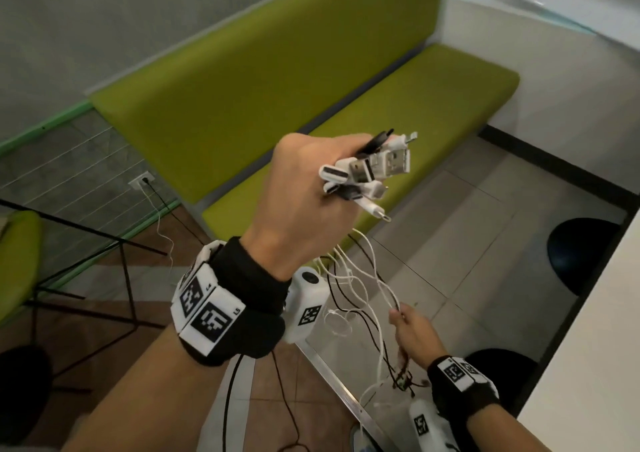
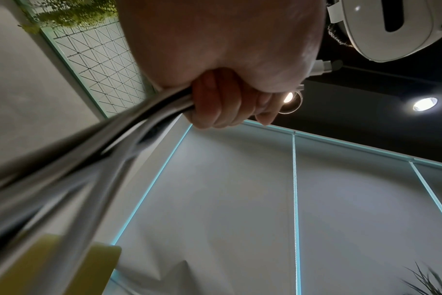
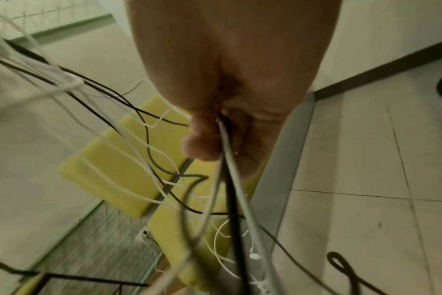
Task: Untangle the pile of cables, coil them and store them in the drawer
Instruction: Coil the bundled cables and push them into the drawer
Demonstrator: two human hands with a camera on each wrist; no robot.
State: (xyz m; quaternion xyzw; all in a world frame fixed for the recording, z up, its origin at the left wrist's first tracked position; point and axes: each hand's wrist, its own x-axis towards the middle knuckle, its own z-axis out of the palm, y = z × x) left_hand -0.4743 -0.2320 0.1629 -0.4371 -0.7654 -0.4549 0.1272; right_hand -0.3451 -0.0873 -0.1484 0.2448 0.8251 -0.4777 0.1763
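Note:
My left hand (image 1: 311, 178) is raised high and grips a bundle of cable plugs (image 1: 372, 169), white and black USB ends sticking out to the right of the fist. In the left wrist view the curled fingers (image 2: 215, 99) clamp several cables (image 2: 129, 121) that run down and left. The white and black cables (image 1: 363, 278) hang in tangled loops below the fist. Lower right, my right hand (image 1: 410, 327) pinches a few of the hanging strands. The right wrist view shows the right hand's fingers (image 3: 202, 139) closed on a black and a grey cable (image 3: 226, 151). No drawer is in view.
A green bench (image 1: 294, 98) stands against the wall ahead. A glass table edge with a metal strip (image 1: 332, 379) runs below the hands. Black round stools (image 1: 581, 254) sit at the right beside a white counter (image 1: 595, 365). A wall socket (image 1: 142, 182) has a cord plugged in.

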